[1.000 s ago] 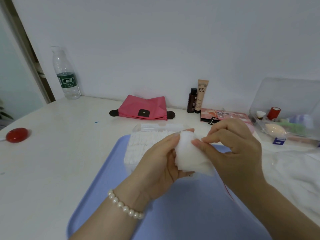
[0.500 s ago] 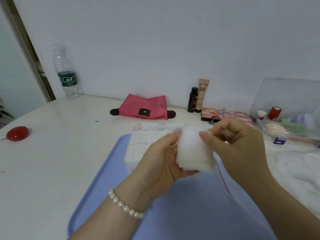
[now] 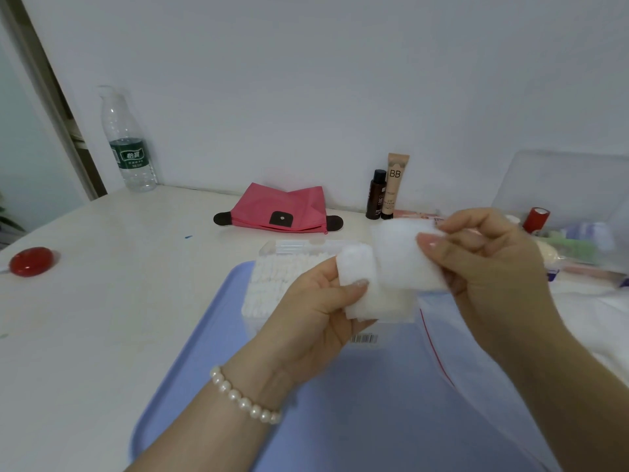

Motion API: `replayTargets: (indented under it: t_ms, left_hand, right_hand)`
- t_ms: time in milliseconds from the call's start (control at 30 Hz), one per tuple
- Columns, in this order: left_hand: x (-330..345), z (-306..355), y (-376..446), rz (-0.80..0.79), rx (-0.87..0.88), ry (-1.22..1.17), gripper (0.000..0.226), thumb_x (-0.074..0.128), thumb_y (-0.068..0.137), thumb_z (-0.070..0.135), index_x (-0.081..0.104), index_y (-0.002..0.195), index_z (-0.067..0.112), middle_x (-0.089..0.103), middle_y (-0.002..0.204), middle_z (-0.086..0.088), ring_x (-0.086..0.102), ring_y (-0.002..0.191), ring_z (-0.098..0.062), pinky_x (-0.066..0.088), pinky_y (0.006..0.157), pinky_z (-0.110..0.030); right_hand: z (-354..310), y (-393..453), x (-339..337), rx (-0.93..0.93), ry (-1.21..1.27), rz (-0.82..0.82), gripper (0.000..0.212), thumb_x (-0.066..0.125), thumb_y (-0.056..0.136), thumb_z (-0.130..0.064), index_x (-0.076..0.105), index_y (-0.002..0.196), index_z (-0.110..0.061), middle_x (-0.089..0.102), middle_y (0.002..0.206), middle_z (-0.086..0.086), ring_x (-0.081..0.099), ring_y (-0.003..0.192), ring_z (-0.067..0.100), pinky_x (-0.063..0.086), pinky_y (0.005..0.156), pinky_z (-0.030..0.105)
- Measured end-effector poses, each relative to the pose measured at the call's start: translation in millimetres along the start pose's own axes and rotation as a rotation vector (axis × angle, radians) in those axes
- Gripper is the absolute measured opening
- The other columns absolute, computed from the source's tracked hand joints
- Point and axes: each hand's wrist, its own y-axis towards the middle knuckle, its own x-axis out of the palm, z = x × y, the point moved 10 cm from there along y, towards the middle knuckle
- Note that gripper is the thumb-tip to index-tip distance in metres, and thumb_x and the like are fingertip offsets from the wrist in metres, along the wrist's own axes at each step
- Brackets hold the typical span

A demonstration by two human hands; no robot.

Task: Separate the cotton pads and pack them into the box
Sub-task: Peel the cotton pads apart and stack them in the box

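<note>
Separation had just begun: right hand (image 3: 483,267) pinched one thin white cotton pad (image 3: 405,257) and drew it away from the stack (image 3: 371,298) gripped by the left hand (image 3: 313,315), above the clear plastic box (image 3: 272,284) on the blue tray (image 3: 340,420).

Both my hands raised over the tray (image 3: 211,321). My left hand (image 3: 316,321) pinches cotton pads (image 3: 371,298); my right hand (image 3: 490,267) pinches one pad (image 3: 401,257), slightly higher.

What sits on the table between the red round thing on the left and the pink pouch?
Nothing but bare white table, save a tiny blue speck, between the red round object and pink pouch, in the head view.
</note>
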Motion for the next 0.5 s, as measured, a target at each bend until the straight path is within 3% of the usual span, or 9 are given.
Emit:
replayTargets:
  t_ms: [133,333,433,500]
  left_hand:
    - [0.9,-0.6,0.5,0.013,-0.003,0.010,0.040,0.042,0.088,-0.011,0.054,0.125,-0.001,0.065,0.112,-0.016,0.065,0.094,-0.023,0.054,0.080,-0.029]
    - [0.8,-5.4,-0.3,0.042,-0.039,-0.020,0.040,0.033,0.092,-0.011,0.055,0.124,0.001,0.066,0.106,-0.014,0.064,0.086,-0.019,0.054,0.074,-0.025]
    - [1.7,-6.1,-1.2,0.049,-0.050,-0.047,0.034,0.037,0.094,0.001,0.058,0.120,0.003,0.068,0.108,-0.012,0.066,0.090,-0.020,0.053,0.079,-0.029]
    - [3.5,-5.7,-2.3,0.055,-0.069,-0.038,0.039,0.037,0.096,0.026,0.058,0.122,0.005,0.066,0.117,-0.012,0.063,0.103,-0.021,0.048,0.093,-0.035]
  right_hand:
    - [4.0,-11.5,13.8,-0.082,-0.250,-0.004,0.025,0.070,0.071,0.006,0.056,0.069,-0.013,0.066,0.058,-0.003,0.061,0.058,0.009,0.056,0.058,0.029]
    - [1.4,-17.3,17.1,-0.187,-0.404,0.020,0.024,0.074,0.070,0.004,0.057,0.067,-0.013,0.066,0.063,-0.003,0.058,0.054,0.004,0.051,0.055,0.015]
    - [3.2,-19.0,15.9,-0.198,-0.416,0.041,0.025,0.075,0.071,0.002,0.057,0.066,-0.015,0.066,0.067,0.001,0.056,0.054,0.005,0.049,0.055,0.015]
    - [5.6,-19.7,13.8,-0.201,-0.427,0.058,0.027,0.075,0.071,0.001,0.057,0.066,-0.018,0.066,0.069,0.000,0.056,0.056,0.006,0.049,0.057,0.017]
